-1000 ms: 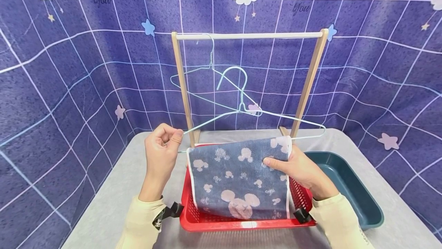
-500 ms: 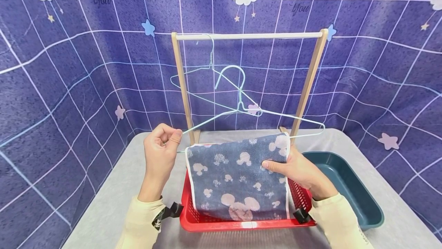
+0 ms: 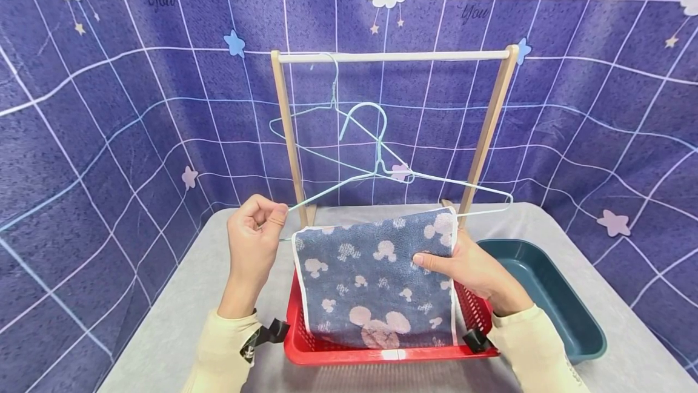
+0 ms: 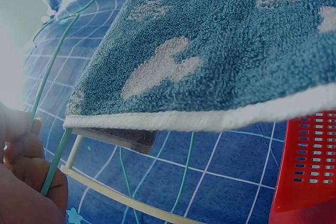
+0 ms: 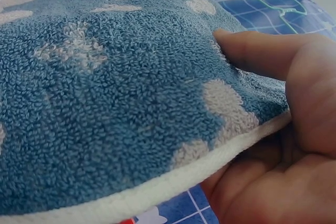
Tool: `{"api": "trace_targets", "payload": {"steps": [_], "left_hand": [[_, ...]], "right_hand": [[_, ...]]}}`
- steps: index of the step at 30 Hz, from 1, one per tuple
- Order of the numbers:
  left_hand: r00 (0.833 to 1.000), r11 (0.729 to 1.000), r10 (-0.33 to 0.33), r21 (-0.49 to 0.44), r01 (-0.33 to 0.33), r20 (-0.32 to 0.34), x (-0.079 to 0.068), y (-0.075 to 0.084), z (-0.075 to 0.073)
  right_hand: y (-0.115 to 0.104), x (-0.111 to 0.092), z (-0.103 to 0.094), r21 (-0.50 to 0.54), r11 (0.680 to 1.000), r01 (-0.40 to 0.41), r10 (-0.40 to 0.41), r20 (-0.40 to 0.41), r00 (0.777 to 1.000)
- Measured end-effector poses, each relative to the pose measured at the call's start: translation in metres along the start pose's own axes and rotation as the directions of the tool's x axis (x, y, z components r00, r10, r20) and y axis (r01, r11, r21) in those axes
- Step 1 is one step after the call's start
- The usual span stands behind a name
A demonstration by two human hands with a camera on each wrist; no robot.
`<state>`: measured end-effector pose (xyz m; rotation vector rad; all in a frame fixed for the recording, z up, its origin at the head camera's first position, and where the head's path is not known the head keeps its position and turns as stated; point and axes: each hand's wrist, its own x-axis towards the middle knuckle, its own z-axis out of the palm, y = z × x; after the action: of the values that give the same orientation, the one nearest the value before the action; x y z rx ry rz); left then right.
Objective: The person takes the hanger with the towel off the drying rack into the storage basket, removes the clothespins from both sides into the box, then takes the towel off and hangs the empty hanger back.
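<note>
A blue towel [image 3: 371, 278] with pale mouse-head shapes and white edging is draped over the lower bar of a mint-green wire hanger [image 3: 378, 163]. My left hand [image 3: 253, 247] pinches the hanger's left end; in the left wrist view the green wire [image 4: 55, 161] runs through the curled fingers. At the towel's right edge, my right hand [image 3: 480, 266] grips the cloth, thumb on the front face and the other fingers behind it. The right wrist view shows that thumb [image 5: 262, 51] pressed on the terry cloth. The towel's lower part hangs in front of a red basket [image 3: 349, 355].
Behind stands a rack with wooden posts [image 3: 488, 138] and a white rail [image 3: 392, 57]. A second mint hanger [image 3: 334, 87] hangs from the rail's left part. A dark teal tub [image 3: 567, 302] sits right of the basket on the grey tabletop [image 3: 180, 296].
The hanger and the towel have shifted slightly left, and the towel's upper right corner has risen a little. Both hands keep their grips.
</note>
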<state>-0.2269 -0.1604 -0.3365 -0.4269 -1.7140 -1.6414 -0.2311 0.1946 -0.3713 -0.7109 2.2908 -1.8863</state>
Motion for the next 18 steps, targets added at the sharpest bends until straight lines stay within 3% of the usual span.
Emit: {"api": "trace_targets", "payload": {"steps": [18], "left_hand": [[1.000,1.000,0.008,-0.014,-0.008,0.009,0.0004,-0.0021,0.0017]], "right_hand": [[-0.0035,-0.0012,0.0007,-0.004,1.000,-0.006,0.006,-0.007,1.000]]}}
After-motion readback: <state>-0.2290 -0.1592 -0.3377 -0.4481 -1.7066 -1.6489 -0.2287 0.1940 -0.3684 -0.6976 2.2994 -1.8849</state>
